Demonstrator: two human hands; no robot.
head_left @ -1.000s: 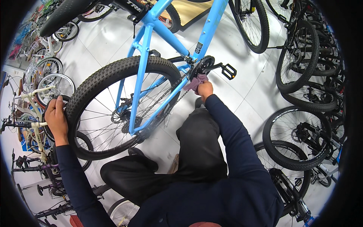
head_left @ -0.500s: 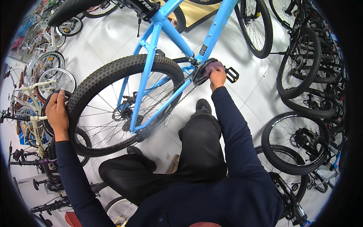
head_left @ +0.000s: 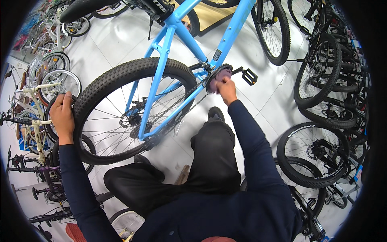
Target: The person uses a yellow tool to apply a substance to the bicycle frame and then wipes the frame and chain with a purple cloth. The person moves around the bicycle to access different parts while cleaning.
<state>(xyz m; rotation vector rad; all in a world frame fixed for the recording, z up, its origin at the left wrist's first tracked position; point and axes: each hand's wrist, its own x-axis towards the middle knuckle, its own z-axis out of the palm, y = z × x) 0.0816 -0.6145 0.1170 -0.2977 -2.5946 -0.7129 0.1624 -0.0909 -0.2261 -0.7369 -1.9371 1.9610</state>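
A light blue bicycle frame (head_left: pixel 163 64) stands in front of me, its knobby rear tyre (head_left: pixel 121 69) facing my left side. My left hand (head_left: pixel 63 117) is at the left edge of that tyre, fingers together and curled against it; the fingertips' contact is partly hidden. My right hand (head_left: pixel 226 89) is closed on a purple cloth (head_left: pixel 221 75), pressed over the face of the chainring (head_left: pixel 210 82). Right of the cloth, the crank arm ends in a black pedal (head_left: pixel 249 76). The chain (head_left: pixel 183 103) runs from the chainring back toward the rear hub.
Parked bicycles line the left side, among them a cream one (head_left: pixel 38 90). On the right stand several more, with black wheels (head_left: pixel 314 155) close to my right arm. A wooden platform (head_left: pixel 209 18) lies beyond the blue frame. My bent legs (head_left: pixel 213 153) are below the chain.
My right hand has shifted slightly left and down with the cloth, uncovering the crank arm. The pedal sits a little higher and farther right. My left hand stays at the tyre.
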